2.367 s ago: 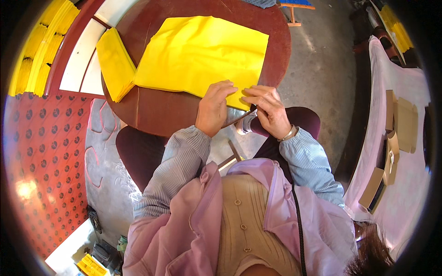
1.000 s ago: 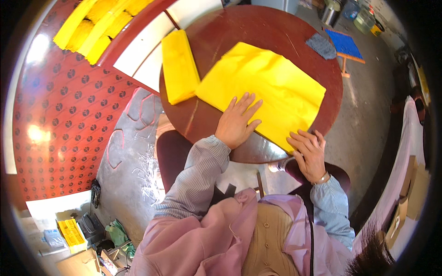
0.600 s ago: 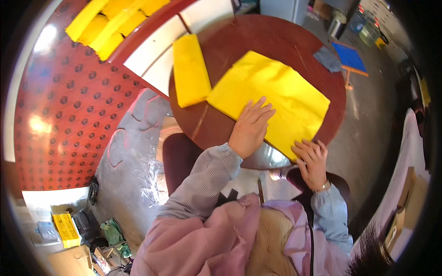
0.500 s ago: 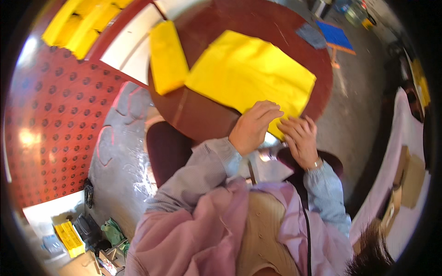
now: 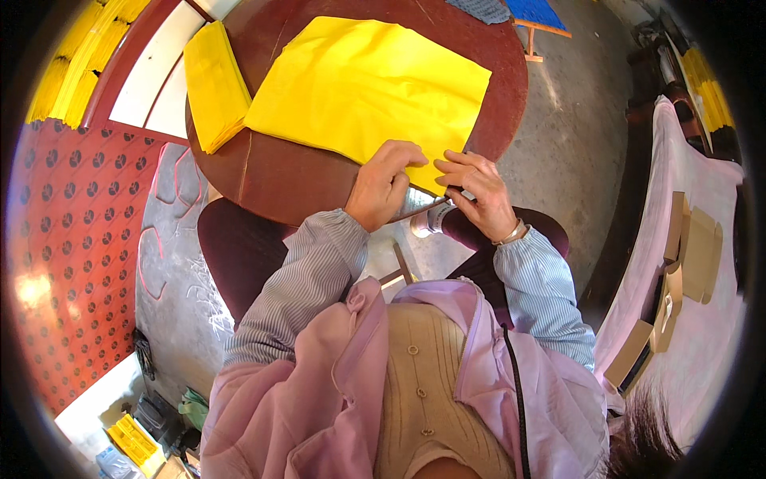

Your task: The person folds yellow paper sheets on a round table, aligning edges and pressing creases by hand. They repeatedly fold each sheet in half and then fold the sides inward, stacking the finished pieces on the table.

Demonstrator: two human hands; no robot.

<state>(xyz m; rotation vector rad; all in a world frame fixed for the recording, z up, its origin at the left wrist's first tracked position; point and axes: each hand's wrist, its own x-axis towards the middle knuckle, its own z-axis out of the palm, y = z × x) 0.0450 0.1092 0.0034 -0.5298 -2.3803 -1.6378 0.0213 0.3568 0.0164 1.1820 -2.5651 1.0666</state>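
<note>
I am looking down past a pink jacket (image 5: 319, 399) to the left hand (image 5: 384, 182), whose bent fingers are lying together over the near edge of a large yellow sheet (image 5: 375, 88). The right hand (image 5: 483, 195) is hovering at or touching its near right corner, fingers curled and slightly parted; from my remote view I cannot tell whether either hand is pinching it. The sheet is lying, gently rippled, on a round red-brown table (image 5: 275, 180), its left corner meeting a narrow folded yellow stack (image 5: 214, 88). Grey floor (image 5: 562, 152) is showing around the table. Leftward, a red patterned panel (image 5: 80, 239) is catching glare; rightward, opened cardboard boxes (image 5: 702, 255) are resting on pale pink cloth (image 5: 694, 375). Farther off, I am seeing a grey cloth (image 5: 481, 9) on the table's far edge, a blue-topped stand (image 5: 538, 14) beyond, and yellow bundles (image 5: 84, 60) piling at upper left.
</note>
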